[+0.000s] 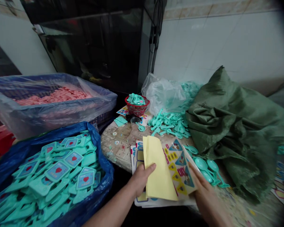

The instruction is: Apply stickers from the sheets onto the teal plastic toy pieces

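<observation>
My left hand [143, 178] grips a stack of sheets at its left side, thumb on top of a plain yellow backing sheet [159, 173]. On the right side, my right hand [201, 184] holds the edge of a sticker sheet [180, 167] printed with blue triangles and yellow shapes. The yellow sheet lies partly folded over the stickers. More printed sheets [139, 148] show beneath, at the table's front edge. Teal plastic spoons [201, 165] lie just beyond my right hand.
A blue-lined container [104, 176] of teal pieces with heart stickers stands at left, a lined crate [94, 105] of pink pieces behind it. The table [123, 148] bears a red basket [136, 110], teal pieces [170, 123] and a green sack [236, 126].
</observation>
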Demonstrator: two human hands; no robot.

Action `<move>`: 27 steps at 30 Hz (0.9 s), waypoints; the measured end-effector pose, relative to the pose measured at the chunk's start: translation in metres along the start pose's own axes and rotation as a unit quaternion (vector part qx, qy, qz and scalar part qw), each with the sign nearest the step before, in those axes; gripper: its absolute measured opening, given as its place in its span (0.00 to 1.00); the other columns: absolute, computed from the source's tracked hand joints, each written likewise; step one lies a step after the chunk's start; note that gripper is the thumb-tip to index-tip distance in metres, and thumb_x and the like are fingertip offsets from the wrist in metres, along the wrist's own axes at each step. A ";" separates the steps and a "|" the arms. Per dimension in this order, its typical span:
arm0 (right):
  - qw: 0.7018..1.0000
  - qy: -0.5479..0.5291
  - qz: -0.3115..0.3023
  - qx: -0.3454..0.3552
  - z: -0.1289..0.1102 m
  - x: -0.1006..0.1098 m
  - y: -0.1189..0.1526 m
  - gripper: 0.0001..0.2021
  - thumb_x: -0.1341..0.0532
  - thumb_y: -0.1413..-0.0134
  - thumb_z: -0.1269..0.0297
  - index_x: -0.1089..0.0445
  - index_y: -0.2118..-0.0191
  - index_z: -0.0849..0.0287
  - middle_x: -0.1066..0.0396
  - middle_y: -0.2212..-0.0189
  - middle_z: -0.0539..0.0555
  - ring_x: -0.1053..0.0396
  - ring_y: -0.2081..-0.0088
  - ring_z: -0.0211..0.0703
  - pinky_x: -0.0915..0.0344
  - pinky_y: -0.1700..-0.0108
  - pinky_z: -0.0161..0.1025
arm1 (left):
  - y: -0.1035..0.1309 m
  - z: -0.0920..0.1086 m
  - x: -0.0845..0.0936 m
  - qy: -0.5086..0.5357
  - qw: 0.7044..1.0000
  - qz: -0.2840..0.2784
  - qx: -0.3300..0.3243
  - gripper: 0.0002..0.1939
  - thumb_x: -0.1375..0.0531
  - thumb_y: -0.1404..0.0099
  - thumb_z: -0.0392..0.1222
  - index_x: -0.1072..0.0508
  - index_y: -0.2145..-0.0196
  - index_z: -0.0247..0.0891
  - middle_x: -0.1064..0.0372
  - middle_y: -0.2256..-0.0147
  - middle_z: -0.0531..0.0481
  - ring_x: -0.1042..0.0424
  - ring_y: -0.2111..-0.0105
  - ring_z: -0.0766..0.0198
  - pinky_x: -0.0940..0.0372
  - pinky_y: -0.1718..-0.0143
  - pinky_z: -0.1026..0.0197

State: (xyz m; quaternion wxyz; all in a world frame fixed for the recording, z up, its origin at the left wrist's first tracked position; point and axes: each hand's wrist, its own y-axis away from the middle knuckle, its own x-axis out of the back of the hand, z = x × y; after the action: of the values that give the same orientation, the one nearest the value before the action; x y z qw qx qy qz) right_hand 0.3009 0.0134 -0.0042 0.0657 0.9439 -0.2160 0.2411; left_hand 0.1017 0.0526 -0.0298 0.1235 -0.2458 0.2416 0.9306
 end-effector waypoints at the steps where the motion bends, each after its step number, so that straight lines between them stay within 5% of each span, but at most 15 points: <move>1: 0.999 0.020 0.035 -0.020 -0.006 0.012 0.001 0.32 0.50 0.48 0.42 0.36 0.45 0.59 0.35 0.46 0.58 0.35 0.49 0.55 0.35 0.50 0.51 | 0.000 0.000 0.000 -0.002 1.000 -0.001 0.003 0.26 0.35 0.49 0.52 0.27 0.58 0.30 0.25 0.62 0.36 0.25 0.64 0.49 0.33 0.58 0.49; 3: 0.995 0.059 0.071 -0.026 -0.019 0.025 0.007 0.35 0.51 0.49 0.40 0.43 0.41 0.59 0.43 0.41 0.57 0.45 0.41 0.55 0.47 0.41 0.52 | 0.000 0.001 0.000 0.000 1.000 -0.010 0.003 0.26 0.36 0.49 0.52 0.28 0.57 0.30 0.25 0.61 0.36 0.25 0.64 0.49 0.33 0.58 0.48; 5: 0.992 0.099 0.065 0.051 -0.029 0.020 0.015 0.36 0.52 0.47 0.42 0.46 0.39 0.62 0.46 0.40 0.58 0.49 0.39 0.53 0.52 0.39 0.51 | 0.000 0.000 0.000 0.007 1.000 -0.015 0.002 0.27 0.36 0.48 0.52 0.29 0.55 0.30 0.25 0.60 0.35 0.26 0.62 0.48 0.33 0.58 0.48; 9: 0.971 0.113 -0.085 0.195 -0.019 -0.037 0.026 0.35 0.48 0.47 0.48 0.48 0.39 0.67 0.49 0.39 0.63 0.51 0.39 0.52 0.50 0.40 0.52 | -0.002 -0.002 0.002 -0.001 1.000 -0.005 -0.004 0.27 0.36 0.47 0.52 0.29 0.54 0.31 0.26 0.58 0.36 0.27 0.59 0.48 0.33 0.56 0.50; 14: 0.959 0.135 -0.097 0.230 0.016 -0.077 0.020 0.30 0.47 0.45 0.56 0.48 0.39 0.65 0.47 0.40 0.64 0.49 0.40 0.51 0.46 0.41 0.53 | -0.002 -0.004 0.005 -0.012 1.000 -0.006 -0.022 0.27 0.37 0.47 0.53 0.29 0.54 0.31 0.27 0.56 0.37 0.27 0.58 0.50 0.34 0.54 0.51; 22: 0.986 0.026 -0.132 0.099 0.007 -0.060 0.008 0.24 0.47 0.46 0.53 0.33 0.48 0.59 0.33 0.49 0.57 0.37 0.46 0.53 0.39 0.46 0.49 | 0.001 0.000 0.001 0.000 1.000 -0.002 -0.019 0.27 0.36 0.48 0.52 0.28 0.57 0.28 0.25 0.62 0.35 0.25 0.63 0.47 0.33 0.57 0.48; 25: 0.992 -0.033 -0.122 0.010 0.001 -0.035 0.002 0.26 0.46 0.49 0.47 0.31 0.50 0.59 0.31 0.50 0.56 0.35 0.48 0.57 0.36 0.49 0.51 | 0.003 0.002 -0.001 0.005 1.000 -0.002 -0.020 0.26 0.35 0.48 0.50 0.29 0.56 0.27 0.25 0.62 0.35 0.25 0.63 0.48 0.33 0.58 0.49; 27: 0.998 -0.021 -0.056 -0.019 -0.006 -0.008 0.001 0.31 0.47 0.50 0.43 0.34 0.46 0.60 0.35 0.47 0.58 0.38 0.46 0.58 0.39 0.47 0.54 | 0.004 0.003 -0.002 0.001 1.000 0.001 -0.009 0.25 0.36 0.48 0.50 0.28 0.57 0.27 0.25 0.62 0.35 0.25 0.65 0.49 0.33 0.59 0.49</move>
State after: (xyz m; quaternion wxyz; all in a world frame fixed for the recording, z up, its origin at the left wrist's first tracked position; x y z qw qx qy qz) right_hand 0.2921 0.0168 -0.0031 0.0920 0.9580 -0.1689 0.2127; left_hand 0.1009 0.0507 -0.0255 0.1200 -0.2480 0.2334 0.9325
